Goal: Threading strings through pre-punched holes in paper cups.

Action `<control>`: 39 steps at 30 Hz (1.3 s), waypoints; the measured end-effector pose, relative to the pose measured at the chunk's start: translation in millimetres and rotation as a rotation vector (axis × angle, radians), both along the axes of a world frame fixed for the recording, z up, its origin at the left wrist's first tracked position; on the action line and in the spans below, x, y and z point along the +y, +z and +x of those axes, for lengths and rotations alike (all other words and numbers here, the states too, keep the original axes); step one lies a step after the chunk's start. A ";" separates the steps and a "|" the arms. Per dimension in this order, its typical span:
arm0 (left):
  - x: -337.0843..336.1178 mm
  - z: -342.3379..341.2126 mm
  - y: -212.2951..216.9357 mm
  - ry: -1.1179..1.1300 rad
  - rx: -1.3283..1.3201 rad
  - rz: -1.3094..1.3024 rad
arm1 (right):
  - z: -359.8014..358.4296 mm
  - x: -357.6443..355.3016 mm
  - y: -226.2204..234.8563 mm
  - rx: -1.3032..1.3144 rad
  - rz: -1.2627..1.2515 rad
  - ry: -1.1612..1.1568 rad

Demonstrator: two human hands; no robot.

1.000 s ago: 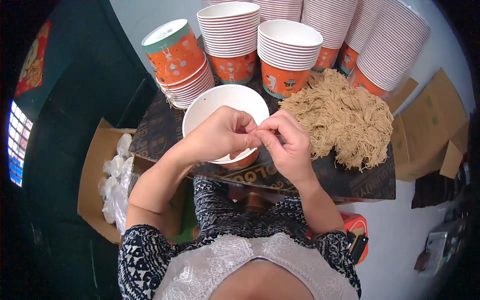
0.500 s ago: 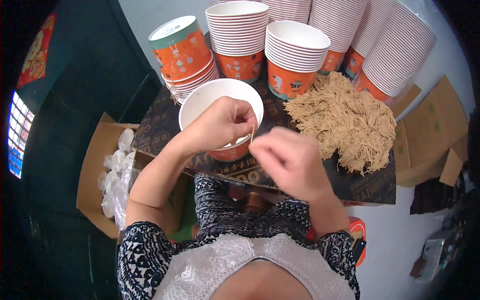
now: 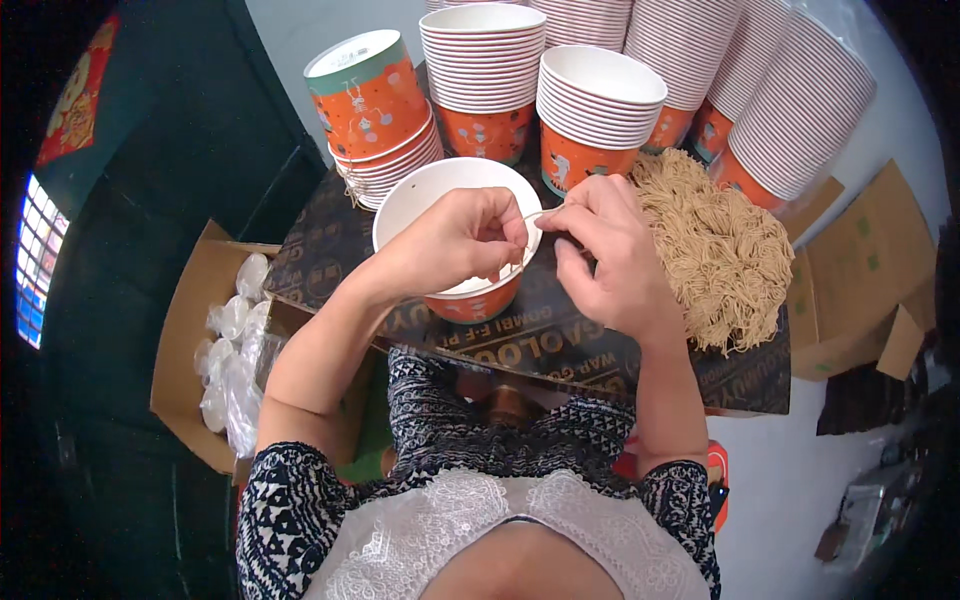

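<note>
While both forearms angle up from the near edge, the left hand (image 3: 455, 240) and right hand (image 3: 605, 255) pinch 1 thin noodle strand (image 3: 540, 213) over the white bowl (image 3: 420, 195).

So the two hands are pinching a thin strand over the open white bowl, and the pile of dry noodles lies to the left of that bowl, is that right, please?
Not quite: the pile of dry noodles lies to the right of the bowl, beside the right hand, as the head view shows. The rest holds: the left hand and the right hand pinch a thin strand over the open white bowl.
</note>
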State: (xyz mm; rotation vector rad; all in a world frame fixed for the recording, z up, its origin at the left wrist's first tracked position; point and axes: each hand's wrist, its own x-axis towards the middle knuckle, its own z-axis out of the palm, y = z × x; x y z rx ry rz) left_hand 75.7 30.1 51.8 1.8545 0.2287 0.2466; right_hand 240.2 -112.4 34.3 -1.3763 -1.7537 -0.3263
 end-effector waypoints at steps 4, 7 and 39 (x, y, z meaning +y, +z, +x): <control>-1.7 2.5 0.5 -0.008 0.013 -0.002 | -6.4 -0.7 -5.8 0.026 -0.007 0.016; -2.3 4.0 0.5 -0.010 0.018 -0.006 | -11.4 1.0 -12.3 0.058 0.006 -0.011; 9.1 17.0 -4.4 -0.153 0.053 -0.251 | -33.3 -11.0 -32.5 0.234 0.027 0.001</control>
